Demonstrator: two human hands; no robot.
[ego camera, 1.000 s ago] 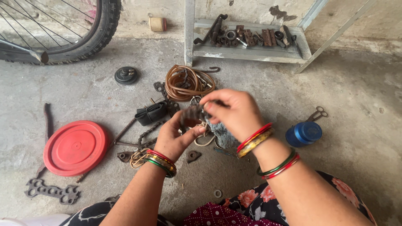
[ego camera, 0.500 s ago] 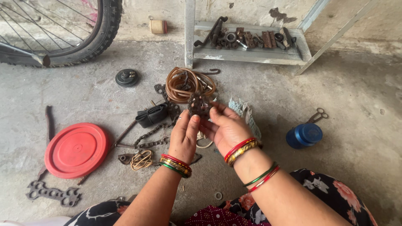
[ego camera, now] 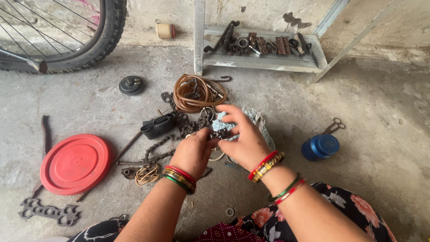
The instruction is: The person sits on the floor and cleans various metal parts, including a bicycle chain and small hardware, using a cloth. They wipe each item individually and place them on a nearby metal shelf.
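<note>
**Both hands on a small dark metal part over the cloth**

The left hand and right hand pinch a small dark metal part between their fingertips, just above a pale blue cloth. Left of the cloth lie a rusty chain and a red lid. Right of it stands a blue can. Beyond it rests a coiled brown hose.

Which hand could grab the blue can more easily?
Probably the right hand. The blue can sits on the floor on that side, nothing between. The left hand is farther off, and both hands are pinching a small dark metal part.
</note>
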